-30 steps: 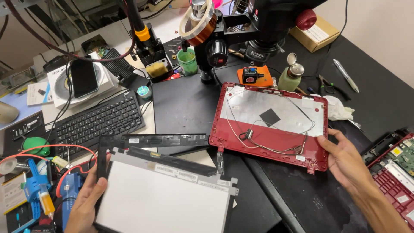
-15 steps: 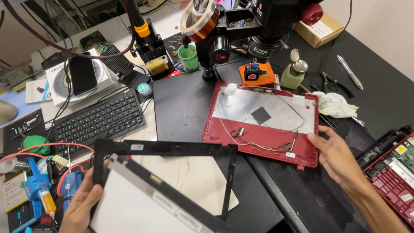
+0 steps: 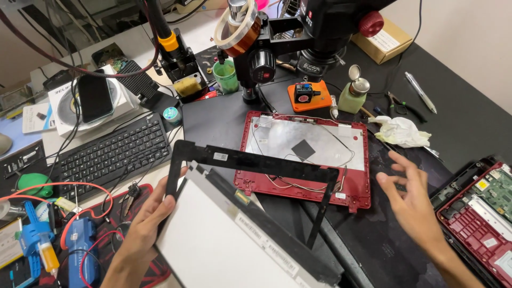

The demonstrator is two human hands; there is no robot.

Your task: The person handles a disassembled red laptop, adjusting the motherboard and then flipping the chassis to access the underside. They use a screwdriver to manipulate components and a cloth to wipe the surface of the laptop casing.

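The left hand (image 3: pixel 146 224) grips the left edge of a bare display panel (image 3: pixel 229 245) together with the black plastic bezel (image 3: pixel 250 162) that lies over its upper end, fingers curled round the bezel's left side and thumb beneath; both are lifted and tilted above the near part of the desk (image 3: pixel 213 114). The panel looks thin, stiff and fragile, its pale face likely to mark or crack under a pressing thumb, so the metal-framed edges seem the safest place to hold it. The bezel is a light, narrow frame that would probably flex or snap if twisted, and one-sided support leaves its far corner hanging free. The right hand (image 3: pixel 413 205) hovers empty with fingers spread, just right of the red laptop lid shell (image 3: pixel 306 154), which lies inside-up on the desk with foil lining and thin wires across it. The bezel's right leg overlaps that shell's lower edge, so the wires could catch. Behind stand a microscope (image 3: pixel 320 32), a green cup (image 3: pixel 226 74), an orange block (image 3: pixel 306 95) and a pump bottle (image 3: pixel 353 93). A keyboard (image 3: pixel 114 154) lies to the left, a crumpled tissue (image 3: pixel 402 132) to the right, and an opened red laptop base (image 3: pixel 480 218) at the right edge.
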